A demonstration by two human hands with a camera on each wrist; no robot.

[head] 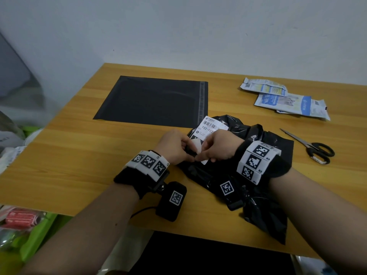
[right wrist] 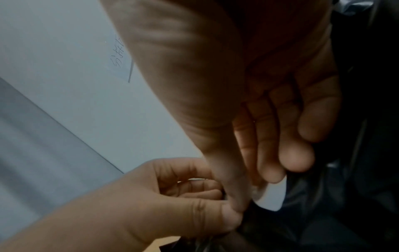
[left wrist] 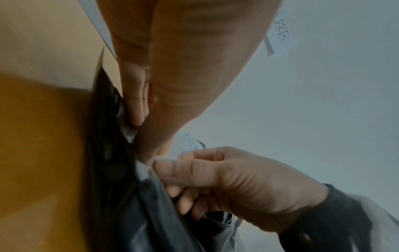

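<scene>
Pinching crumpled black bag (head: 264,139) with left hand (head: 175,147), its white label (head: 212,126) (corner lifted) with right hand (head: 220,147); beyond, flat black mailer (head: 155,100); rightward, scissors (head: 297,138), sachets (head: 286,98).

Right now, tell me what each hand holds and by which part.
The right hand pinches the label by its peeled near end; the left hand pinches the bag just beside that end.

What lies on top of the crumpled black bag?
A white shipping label sits on the black bag; the right hand pinches its near end, the left hand grips the bag beside it. The hands cover the label's middle; the bag's contents are hidden.
</scene>
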